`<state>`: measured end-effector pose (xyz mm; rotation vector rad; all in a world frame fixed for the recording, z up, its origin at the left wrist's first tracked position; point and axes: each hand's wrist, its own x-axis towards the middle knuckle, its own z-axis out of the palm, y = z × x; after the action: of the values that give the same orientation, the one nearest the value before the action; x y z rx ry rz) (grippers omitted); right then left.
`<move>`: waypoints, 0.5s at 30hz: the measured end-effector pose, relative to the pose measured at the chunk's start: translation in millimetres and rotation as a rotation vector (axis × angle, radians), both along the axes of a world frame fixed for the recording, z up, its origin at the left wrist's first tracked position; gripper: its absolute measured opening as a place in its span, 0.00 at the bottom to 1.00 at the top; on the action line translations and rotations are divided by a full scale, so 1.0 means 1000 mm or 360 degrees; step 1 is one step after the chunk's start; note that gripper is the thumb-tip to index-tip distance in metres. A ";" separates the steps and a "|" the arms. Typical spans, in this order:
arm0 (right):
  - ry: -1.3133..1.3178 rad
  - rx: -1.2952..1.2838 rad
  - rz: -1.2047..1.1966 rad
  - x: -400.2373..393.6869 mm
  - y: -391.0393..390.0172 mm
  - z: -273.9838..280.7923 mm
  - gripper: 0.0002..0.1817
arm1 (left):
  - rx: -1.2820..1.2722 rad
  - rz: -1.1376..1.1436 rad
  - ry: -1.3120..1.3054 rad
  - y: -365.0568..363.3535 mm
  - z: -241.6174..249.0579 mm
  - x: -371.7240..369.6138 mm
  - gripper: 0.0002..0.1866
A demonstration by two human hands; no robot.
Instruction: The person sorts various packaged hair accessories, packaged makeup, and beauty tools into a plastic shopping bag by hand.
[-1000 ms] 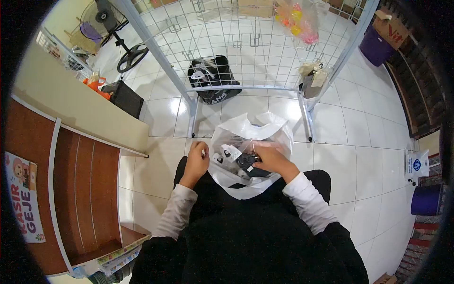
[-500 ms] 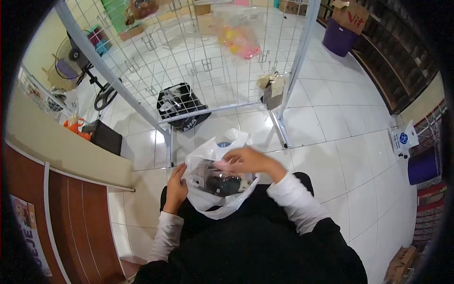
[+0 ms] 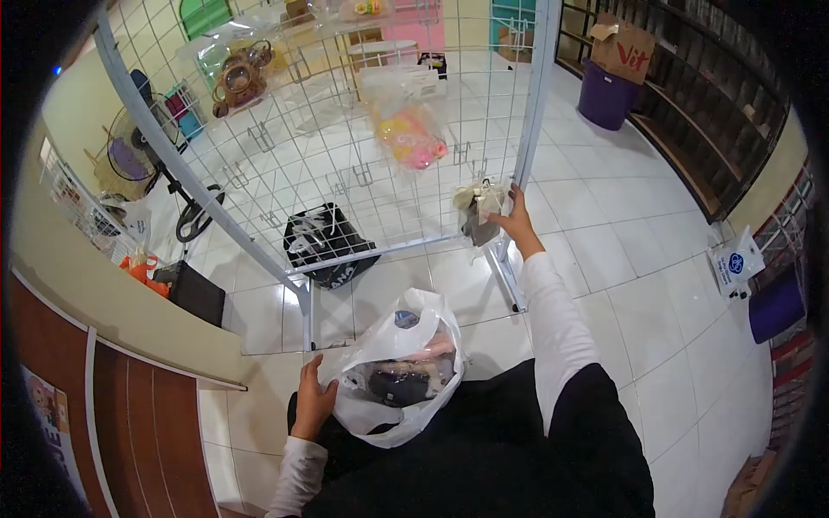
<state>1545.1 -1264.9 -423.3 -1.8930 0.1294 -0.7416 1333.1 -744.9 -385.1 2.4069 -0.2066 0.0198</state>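
Note:
An open white plastic bag (image 3: 363,423) stands at my lap, with clear-wrapped goods inside, among them a black one (image 3: 401,386) and a pink one (image 3: 434,347). My left hand (image 3: 313,401) is at the bag's left rim, thumb and fingers apart; whether it touches the plastic is hard to tell. Stretched forward, my right hand (image 3: 518,226) is at the lower right of the wire rack, its thumb over a grey and cream wrapped item (image 3: 473,214) hanging there. The other fingers lie along its right side by the post, partly hidden.
The white grid rack (image 3: 285,164) stands ahead, bearing a pink and yellow packet (image 3: 410,138) and a brown packet (image 3: 242,76). Behind its base sits a black bag (image 3: 328,246). A wooden cabinet (image 3: 129,406) is at left, a purple bin (image 3: 607,95) at far right.
My right hand has left the white bag and reached forward right to the hanging grey item. The view has tilted up, and the pink thing in the bag shows more.

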 end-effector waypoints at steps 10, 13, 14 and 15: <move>0.0201 0.0102 0.0143 0.025 -0.005 -0.004 0.55 | 0.0053 0.0019 0.0085 0.001 0.004 -0.006 0.34; 0.0125 0.0431 0.0308 0.018 0.001 -0.009 0.47 | 0.0120 -0.0003 -0.0023 -0.001 0.001 -0.005 0.31; 0.0157 0.0397 0.0294 0.018 0.000 -0.009 0.48 | 0.0159 -0.0003 -0.0065 -0.004 0.002 -0.005 0.30; 0.0188 0.0365 0.0281 0.016 0.003 -0.005 0.48 | 0.0200 -0.0002 -0.0106 -0.006 0.003 -0.004 0.28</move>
<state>1561.3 -1261.6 -428.0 -1.7035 0.1148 -0.4746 1328.8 -750.7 -382.1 2.5331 -0.2473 0.0892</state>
